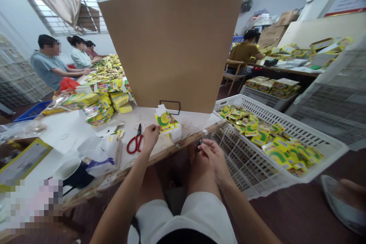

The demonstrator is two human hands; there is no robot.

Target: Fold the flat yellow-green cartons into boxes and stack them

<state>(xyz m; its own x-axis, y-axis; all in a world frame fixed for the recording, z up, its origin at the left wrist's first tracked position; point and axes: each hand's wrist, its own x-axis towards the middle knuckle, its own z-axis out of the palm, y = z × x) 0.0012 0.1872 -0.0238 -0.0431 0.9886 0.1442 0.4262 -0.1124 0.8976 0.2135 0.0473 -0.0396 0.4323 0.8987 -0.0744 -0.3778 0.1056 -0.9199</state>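
My left hand [150, 135] is closed on the corner of a small yellow and green carton [166, 121] that stands on the white table [71, 131] near its front edge. My right hand [214, 155] hangs below the table edge above my knee, fingers loosely curled with nothing visible in them. Red-handled scissors [135, 142] lie on the table just left of my left hand.
A tall cardboard sheet [174, 42] stands behind the carton. A white plastic crate [281, 139] of yellow-green packets sits at my right. Piles of flat packets [100, 101] cover the table's left. Several people sit at the far left, another at a back table.
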